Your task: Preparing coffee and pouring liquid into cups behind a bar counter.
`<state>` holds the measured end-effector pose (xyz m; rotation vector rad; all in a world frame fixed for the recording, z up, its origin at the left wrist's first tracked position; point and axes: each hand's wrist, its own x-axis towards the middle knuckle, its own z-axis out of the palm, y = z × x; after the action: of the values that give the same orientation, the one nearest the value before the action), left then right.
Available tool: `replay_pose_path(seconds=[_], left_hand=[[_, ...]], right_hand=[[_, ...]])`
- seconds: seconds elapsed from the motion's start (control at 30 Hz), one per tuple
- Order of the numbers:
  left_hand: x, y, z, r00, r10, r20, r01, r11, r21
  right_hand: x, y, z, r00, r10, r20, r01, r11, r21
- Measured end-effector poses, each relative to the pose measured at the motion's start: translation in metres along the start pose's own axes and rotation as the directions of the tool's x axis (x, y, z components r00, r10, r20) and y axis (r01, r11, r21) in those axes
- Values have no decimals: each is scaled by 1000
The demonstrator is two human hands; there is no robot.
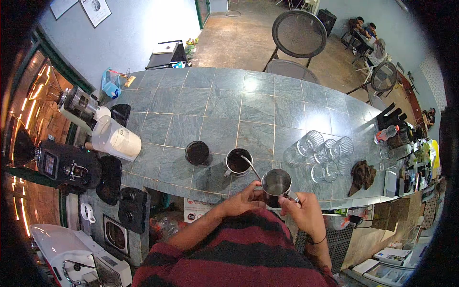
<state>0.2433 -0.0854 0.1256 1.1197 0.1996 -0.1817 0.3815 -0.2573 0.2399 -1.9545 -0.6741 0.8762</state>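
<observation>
My right hand [299, 211] grips the handle of a stainless steel pitcher [276, 182] close to my body at the counter's near edge. My left hand [247, 199] is against the pitcher's left side, its fingers partly hidden behind it. The pitcher is upright, and its inside looks greyish. Left of it, a second metal pitcher [239, 162] stands on the counter with dark contents and a metal spoon [251, 166] leaning out towards my hands. Further left stands a round vessel filled with something dark [197, 153].
Several clear ribbed glasses [324, 158] and a crumpled brown cloth [363, 175] lie right on the tiled counter [222, 104]. Coffee grinders [68, 165] and a plastic tub of pale powder [116, 138] stand left. Bottles and jars crowd the right end. People [376, 50] sit far off.
</observation>
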Motion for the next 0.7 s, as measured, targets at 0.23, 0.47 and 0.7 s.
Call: replay_pose_path(seconds=[0.23,0.47,0.7], left_hand=[[1,-15,-5,998,41,57,-37,997,-63],[14,-28,4,994,57,94,-48,994,-96],[8,-18,3,995,-28,97,35,997,-69]], right_hand=[[-4,-3,-6,994,63,92,-50,990,-134],[-14,-3,-12,998,59,14,-56,988,-146],[-18,-12,-13,987,145,65,-139,986,-95]])
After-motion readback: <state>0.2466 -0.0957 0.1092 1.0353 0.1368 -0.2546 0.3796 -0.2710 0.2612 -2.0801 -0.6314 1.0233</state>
